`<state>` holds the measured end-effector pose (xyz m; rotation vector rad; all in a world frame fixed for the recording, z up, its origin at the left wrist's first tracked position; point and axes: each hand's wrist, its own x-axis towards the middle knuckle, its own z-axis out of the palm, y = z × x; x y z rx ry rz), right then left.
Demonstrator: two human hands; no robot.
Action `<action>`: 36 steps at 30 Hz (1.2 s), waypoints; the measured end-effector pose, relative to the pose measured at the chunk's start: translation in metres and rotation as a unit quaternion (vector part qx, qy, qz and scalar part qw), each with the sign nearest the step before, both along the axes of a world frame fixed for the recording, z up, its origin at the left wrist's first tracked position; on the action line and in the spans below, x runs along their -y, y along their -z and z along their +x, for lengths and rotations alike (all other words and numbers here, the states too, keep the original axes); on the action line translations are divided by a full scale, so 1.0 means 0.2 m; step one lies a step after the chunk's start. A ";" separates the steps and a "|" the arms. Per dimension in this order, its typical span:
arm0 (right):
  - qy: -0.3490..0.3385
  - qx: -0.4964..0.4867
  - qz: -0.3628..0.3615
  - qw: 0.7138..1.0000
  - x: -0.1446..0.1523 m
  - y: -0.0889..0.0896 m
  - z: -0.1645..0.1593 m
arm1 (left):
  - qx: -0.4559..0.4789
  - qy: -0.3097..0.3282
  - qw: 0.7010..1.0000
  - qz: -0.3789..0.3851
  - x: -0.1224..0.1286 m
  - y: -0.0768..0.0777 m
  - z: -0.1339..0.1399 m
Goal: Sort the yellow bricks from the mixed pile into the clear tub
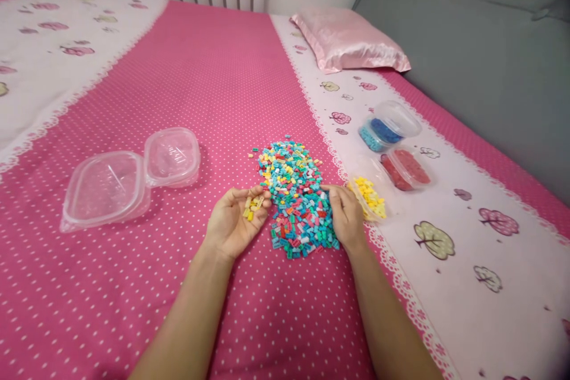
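Observation:
A heap of small toy building bricks (297, 202), mixed in teal, yellow, pink, red and white, lies between my hands on the pink dotted bedding. At its left edge my left hand (238, 219) is turned palm up with fingers curled, cupping several yellow bricks (253, 206). My right hand (347, 214) rests against the heap's right side, back upward. Its index finger points over the bricks and the other fingers are curled under, so their tips and anything in them are hidden. Just beyond it sits a clear container of yellow bricks (369, 197).
Farther right stand a clear container of red bricks (406, 169) and one with dark blue and light blue bricks (380, 133). Two clear plastic containers (104, 187) (173, 157) are at the left. A pink pillow (351, 41) lies by the grey padded headboard (467, 41).

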<state>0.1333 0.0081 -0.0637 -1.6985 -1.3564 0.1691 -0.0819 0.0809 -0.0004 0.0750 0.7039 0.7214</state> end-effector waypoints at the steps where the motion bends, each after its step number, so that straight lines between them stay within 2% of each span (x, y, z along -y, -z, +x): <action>1: 0.001 0.003 0.004 1.000 0.00 -0.01 0.00 | -0.001 -0.002 1.000 0.006 0.00 0.00 0.00; 6: -0.013 0.089 0.060 0.994 0.03 -0.09 -0.05 | -0.029 -0.034 0.999 0.021 0.00 0.01 -0.01; 9: -0.085 0.140 0.060 0.985 0.05 -0.15 -0.12 | -0.018 -0.044 0.999 0.018 -0.01 0.02 -0.02; 12: -0.170 0.165 0.036 0.971 0.06 -0.18 -0.20 | -0.013 -0.048 0.999 0.017 -0.01 0.02 -0.02; 16: -0.207 0.187 0.019 0.960 0.06 -0.18 -0.25 | -0.013 -0.050 0.998 0.019 0.00 0.02 -0.02; 21: -0.222 0.181 0.004 0.958 0.06 -0.18 -0.26 | -0.014 -0.046 0.999 0.022 0.00 0.03 -0.01; 30: -0.197 0.225 -0.025 0.954 0.05 -0.16 -0.28 | -0.016 -0.048 0.998 0.024 -0.01 0.02 -0.01; 36: -0.157 0.224 0.001 0.962 0.05 -0.15 -0.28 | 0.004 -0.070 0.997 0.040 0.00 0.03 -0.02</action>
